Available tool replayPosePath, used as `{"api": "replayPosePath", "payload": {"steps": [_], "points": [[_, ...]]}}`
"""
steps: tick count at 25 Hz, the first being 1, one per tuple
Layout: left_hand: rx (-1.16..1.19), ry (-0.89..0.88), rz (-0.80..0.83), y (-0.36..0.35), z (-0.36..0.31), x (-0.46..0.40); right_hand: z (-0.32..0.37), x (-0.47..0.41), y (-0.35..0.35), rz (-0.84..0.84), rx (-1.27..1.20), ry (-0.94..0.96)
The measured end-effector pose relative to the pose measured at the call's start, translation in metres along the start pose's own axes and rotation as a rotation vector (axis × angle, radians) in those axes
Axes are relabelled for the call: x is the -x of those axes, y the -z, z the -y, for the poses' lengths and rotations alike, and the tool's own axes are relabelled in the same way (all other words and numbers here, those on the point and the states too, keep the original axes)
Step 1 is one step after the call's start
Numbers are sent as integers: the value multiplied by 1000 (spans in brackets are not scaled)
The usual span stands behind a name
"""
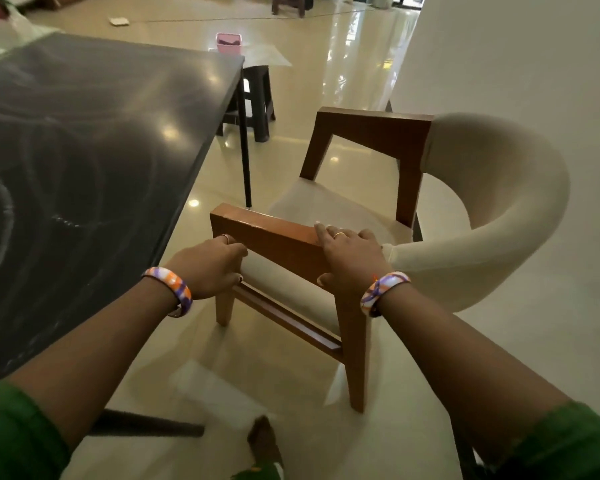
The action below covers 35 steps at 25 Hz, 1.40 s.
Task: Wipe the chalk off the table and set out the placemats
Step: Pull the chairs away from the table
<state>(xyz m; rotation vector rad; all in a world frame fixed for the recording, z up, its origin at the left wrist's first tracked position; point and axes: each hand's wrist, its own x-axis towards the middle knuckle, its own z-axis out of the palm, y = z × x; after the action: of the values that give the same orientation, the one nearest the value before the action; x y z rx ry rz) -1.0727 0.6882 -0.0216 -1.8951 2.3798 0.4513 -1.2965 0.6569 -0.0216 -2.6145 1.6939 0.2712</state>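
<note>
Table (94,140), dark-topped with chalk marks (0,216), lies left of both hands. Left hand (210,265) grips the chair (361,216) armrest (274,237), fingers curled over its near end. Right hand (350,254) grasps the same armrest farther right, fingers over the top, thumb on the near face.

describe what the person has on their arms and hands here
Both forearms are bare, with green sleeves pushed up near the elbows. Each wrist carries a wide bangle patterned in orange, purple and white. The left hand and right hand each wear a thin ring on one finger.
</note>
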Motion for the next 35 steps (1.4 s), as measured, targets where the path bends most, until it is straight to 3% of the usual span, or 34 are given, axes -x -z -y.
{"api": "replayPosePath", "payload": {"steps": [7,10,15,29,33,35], "points": [[-272,-56,82,0,1,-100,-7,-29,-9,24,-104,-104],[-153,-131,145,-4,-11,-128,-6,-30,-12,-25,-149,-118],[-13,-150,79,-9,-6,-133,-8,-34,-14,-53,-167,-142],[-31,9,14,-51,-20,-1,33,62,-26,-4,-151,90],[-5,84,16,-65,-28,40,40,104,-22,-60,-144,213],[16,126,24,-69,-28,54,28,137,-23,-167,-114,203]]}}
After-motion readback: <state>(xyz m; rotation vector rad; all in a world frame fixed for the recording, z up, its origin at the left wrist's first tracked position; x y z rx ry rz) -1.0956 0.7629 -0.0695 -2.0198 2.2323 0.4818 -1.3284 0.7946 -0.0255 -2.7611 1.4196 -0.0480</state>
